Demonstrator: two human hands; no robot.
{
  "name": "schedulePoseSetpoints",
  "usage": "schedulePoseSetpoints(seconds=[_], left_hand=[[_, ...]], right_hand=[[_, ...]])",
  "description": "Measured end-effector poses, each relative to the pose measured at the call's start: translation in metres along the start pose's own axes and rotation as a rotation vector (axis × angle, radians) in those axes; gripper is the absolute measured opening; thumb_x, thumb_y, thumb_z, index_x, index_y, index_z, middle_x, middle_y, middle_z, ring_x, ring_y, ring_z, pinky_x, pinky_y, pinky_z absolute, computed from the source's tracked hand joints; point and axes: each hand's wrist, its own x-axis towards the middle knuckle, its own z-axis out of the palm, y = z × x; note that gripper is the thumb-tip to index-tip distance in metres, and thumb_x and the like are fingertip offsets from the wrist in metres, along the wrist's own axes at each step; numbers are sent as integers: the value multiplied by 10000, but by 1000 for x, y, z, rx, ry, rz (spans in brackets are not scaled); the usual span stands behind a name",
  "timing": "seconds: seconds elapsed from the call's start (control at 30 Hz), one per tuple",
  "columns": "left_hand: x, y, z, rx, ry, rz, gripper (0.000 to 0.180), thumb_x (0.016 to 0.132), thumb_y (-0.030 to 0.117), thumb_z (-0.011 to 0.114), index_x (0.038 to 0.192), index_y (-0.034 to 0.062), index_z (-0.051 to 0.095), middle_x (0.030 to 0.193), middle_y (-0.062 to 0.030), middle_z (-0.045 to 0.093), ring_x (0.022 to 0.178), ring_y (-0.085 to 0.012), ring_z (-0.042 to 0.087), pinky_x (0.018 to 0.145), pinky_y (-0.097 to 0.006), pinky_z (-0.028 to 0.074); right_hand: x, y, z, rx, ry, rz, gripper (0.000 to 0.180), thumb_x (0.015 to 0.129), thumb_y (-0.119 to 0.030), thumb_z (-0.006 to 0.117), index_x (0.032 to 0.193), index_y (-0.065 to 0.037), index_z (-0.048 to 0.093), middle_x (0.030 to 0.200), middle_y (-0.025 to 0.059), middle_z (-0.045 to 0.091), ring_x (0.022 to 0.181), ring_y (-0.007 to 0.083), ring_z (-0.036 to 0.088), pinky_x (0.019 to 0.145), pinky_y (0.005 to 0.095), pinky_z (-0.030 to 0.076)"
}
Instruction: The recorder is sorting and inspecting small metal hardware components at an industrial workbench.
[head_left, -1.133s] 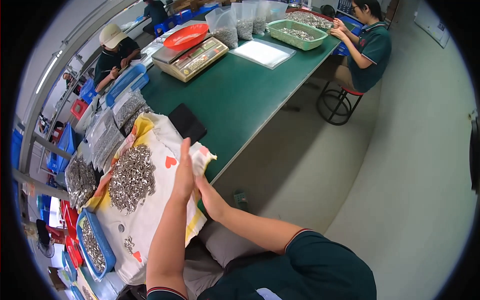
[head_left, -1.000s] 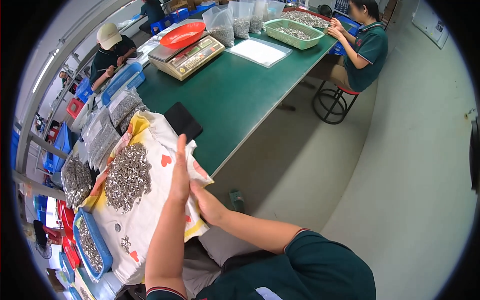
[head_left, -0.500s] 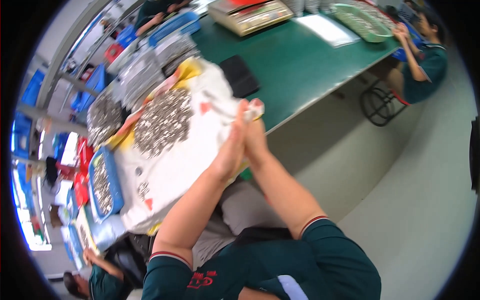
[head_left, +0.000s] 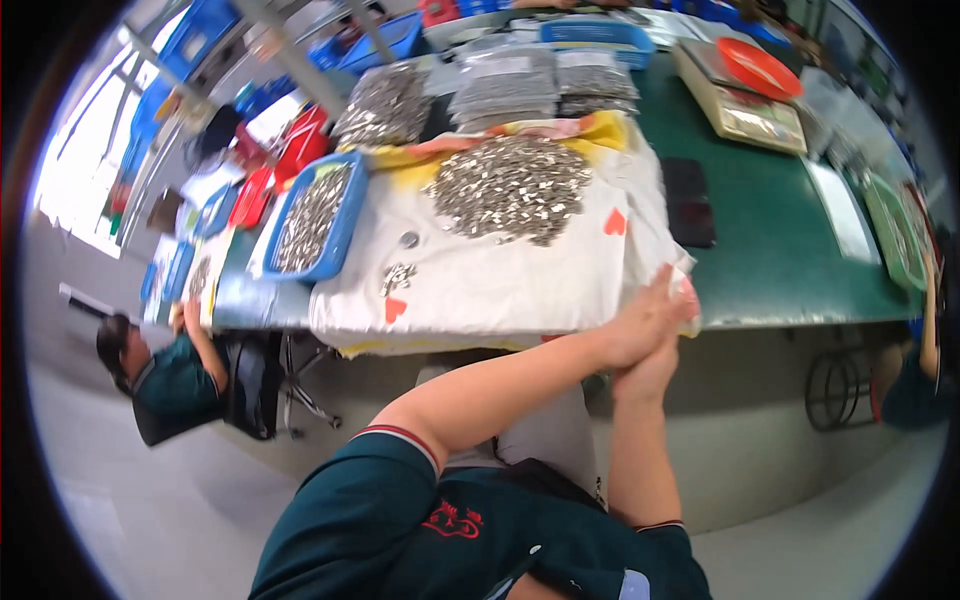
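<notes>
A white cloth point(head_left: 500, 290) with yellow edges and red hearts covers the table in front of me. At its near right corner my left hand point(head_left: 640, 322) lies across my right hand point(head_left: 648, 372), the two pressed together. A bunched bit of cloth sticks out past their fingers, and both hands appear closed on it; the inner fingers are hidden. Away from the hands, a wide heap of small shiny metal pieces point(head_left: 515, 185) rests on the cloth. Nearer me on the left are a little pile of the same pieces point(head_left: 398, 278) and a small round grey disc point(head_left: 409, 240).
A blue basket point(head_left: 350, 215) of metal pieces stands at the cloth's left. Behind are filled plastic bags point(head_left: 505, 85). To the right lie a black flat object point(head_left: 690, 205), a scale point(head_left: 750, 105) with a red tray point(head_left: 758, 68), and a green basket point(head_left: 880, 220). Co-workers sit at both sides.
My view has turned left, so the table now lies squarely ahead. My hands were palm to palm with fingers pointing away; now the left crosses over the right, still at the cloth's corner.
</notes>
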Motion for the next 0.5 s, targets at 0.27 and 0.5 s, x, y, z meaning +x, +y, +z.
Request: schedulePoseSetpoints(seconds=[0.27,0.5], left_hand=[[-90,70,-43,417,-279,214,639,829,418,462,1303,35,269,1378,-173,202,1293,-316,144,1016,-487,143],[-190,51,-181,698,468,-108,404,721,113,629,1103,33,524,1082,-126,556,1009,-258,523,869,-320,399]], right_hand=[[28,-28,-43,-144,49,-85,486,921,-292,343,1327,-56,217,1299,58,320,1174,199,341,986,354,258],[-15,-75,-160,-572,671,-140,421,889,-180,426,1279,-62,319,1233,89,403,1106,186,399,896,318,333]])
